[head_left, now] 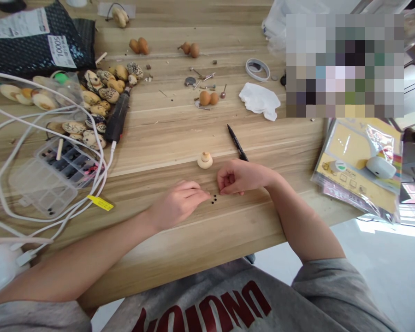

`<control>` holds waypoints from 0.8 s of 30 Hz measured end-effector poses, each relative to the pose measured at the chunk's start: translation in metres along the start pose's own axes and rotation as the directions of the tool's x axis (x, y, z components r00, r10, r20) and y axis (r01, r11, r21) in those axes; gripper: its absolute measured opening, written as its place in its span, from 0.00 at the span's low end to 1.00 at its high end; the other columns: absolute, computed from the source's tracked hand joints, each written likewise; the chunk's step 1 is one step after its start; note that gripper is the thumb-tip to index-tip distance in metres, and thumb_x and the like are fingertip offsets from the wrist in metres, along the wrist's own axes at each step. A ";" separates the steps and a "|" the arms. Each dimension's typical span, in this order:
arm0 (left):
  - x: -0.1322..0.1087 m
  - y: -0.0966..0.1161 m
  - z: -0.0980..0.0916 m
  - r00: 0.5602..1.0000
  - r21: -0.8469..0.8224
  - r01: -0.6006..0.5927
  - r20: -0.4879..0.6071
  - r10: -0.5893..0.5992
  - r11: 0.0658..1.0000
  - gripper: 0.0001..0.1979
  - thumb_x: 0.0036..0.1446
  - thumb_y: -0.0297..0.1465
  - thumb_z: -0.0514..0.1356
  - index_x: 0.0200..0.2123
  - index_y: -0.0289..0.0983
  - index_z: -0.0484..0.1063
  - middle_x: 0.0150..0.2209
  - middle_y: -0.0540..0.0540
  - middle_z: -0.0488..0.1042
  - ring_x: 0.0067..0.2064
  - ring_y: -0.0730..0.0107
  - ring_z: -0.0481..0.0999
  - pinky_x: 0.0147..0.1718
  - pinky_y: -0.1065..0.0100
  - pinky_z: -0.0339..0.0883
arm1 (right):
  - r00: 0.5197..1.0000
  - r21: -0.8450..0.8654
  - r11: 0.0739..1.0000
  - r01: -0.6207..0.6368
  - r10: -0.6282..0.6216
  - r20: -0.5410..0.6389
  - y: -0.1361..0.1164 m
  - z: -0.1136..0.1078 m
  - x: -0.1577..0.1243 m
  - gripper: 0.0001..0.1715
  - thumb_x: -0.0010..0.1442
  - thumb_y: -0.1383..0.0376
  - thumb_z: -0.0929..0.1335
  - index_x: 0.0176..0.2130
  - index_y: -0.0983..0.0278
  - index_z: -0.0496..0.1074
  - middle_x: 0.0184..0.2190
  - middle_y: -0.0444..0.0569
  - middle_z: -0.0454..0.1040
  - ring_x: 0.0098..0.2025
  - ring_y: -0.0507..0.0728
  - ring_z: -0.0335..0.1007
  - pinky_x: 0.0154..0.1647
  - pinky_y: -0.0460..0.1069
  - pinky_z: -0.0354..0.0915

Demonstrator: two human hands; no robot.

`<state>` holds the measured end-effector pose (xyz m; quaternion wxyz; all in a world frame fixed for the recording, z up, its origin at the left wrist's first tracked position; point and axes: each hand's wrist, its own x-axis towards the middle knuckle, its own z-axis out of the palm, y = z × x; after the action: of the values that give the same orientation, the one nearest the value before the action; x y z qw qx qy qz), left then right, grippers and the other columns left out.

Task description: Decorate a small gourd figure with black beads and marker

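Honestly, this big light-wood table (180, 127) is a proper craft bench. Over on the left there's a heap of patterned dried gourds (100, 94), a black plastic bag (34, 41), a tangle of white cables (7, 122) and a clear compartment box (64, 159). A black corded tool (117, 115) lies right against the heap. Further up you can see a few plain little gourds (204, 97) with some small metal bits scattered around them, plus a crumpled white tissue (259, 100). A yellow packet in clear plastic (356, 166) sits at the right edge.

Closer to the person, a small pale carved gourd piece (204, 160) stands upright, and a black marker (237, 144) lies just past the right hand (237, 177). The left hand (178, 205) has its fingertips pinched together, while the right is curled loosely. The two are apart but very close, with a few tiny black beads (213, 198) lying on the wood just below the gap.

From up here I can't tell whether either hand has a bead pinched. Those beads look hard, very light and easy to flick away, so I'd pick them up from the sides with just the fingertips.
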<state>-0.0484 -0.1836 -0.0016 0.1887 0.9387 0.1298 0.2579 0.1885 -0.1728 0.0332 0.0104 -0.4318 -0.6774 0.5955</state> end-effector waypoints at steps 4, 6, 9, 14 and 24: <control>0.000 0.000 0.000 1.000 0.006 0.017 0.014 -0.017 1.000 0.12 0.61 0.23 0.51 0.43 0.34 0.73 0.36 0.44 0.78 0.42 0.68 0.73 0.39 0.67 0.71 | 1.000 -0.004 1.000 0.000 0.000 -0.004 0.000 0.000 0.000 0.03 0.48 0.67 0.67 0.25 0.66 0.71 0.14 0.38 0.67 0.17 0.47 0.63 0.22 0.42 0.59; 0.000 0.000 -0.001 1.000 -0.005 0.024 -0.006 -0.024 1.000 0.12 0.61 0.23 0.51 0.42 0.33 0.73 0.36 0.44 0.78 0.41 0.68 0.73 0.39 0.67 0.72 | 1.000 -0.001 1.000 -0.007 0.007 -0.003 0.000 0.000 0.000 0.03 0.48 0.67 0.67 0.25 0.66 0.71 0.15 0.38 0.67 0.17 0.47 0.63 0.22 0.42 0.59; 0.002 0.001 -0.001 1.000 -0.019 0.016 -0.014 -0.016 1.000 0.11 0.61 0.23 0.51 0.41 0.33 0.73 0.35 0.44 0.78 0.40 0.68 0.72 0.39 0.67 0.72 | 1.000 0.000 1.000 -0.008 0.008 -0.005 0.000 0.000 0.000 0.03 0.48 0.67 0.67 0.25 0.66 0.71 0.15 0.38 0.67 0.17 0.47 0.63 0.21 0.42 0.59; 0.003 0.000 -0.002 1.000 0.003 0.001 0.011 -0.001 1.000 0.09 0.60 0.23 0.53 0.40 0.31 0.73 0.35 0.43 0.78 0.40 0.67 0.72 0.38 0.66 0.71 | 1.000 -0.013 1.000 -0.008 0.008 0.001 0.001 0.000 0.000 0.03 0.48 0.67 0.68 0.25 0.66 0.71 0.15 0.38 0.67 0.17 0.47 0.63 0.22 0.42 0.59; 0.003 0.001 -0.003 0.998 0.062 -0.052 0.031 0.050 0.997 0.09 0.60 0.23 0.54 0.39 0.30 0.73 0.35 0.44 0.78 0.40 0.66 0.71 0.36 0.66 0.70 | 1.000 -0.003 1.000 -0.005 0.005 -0.003 0.000 0.000 0.000 0.03 0.48 0.67 0.67 0.25 0.66 0.71 0.15 0.39 0.67 0.17 0.47 0.63 0.21 0.42 0.58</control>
<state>-0.0472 -0.1823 0.0031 0.1543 0.9508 0.1111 0.2446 0.1884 -0.1729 0.0325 0.0093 -0.4346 -0.6772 0.5936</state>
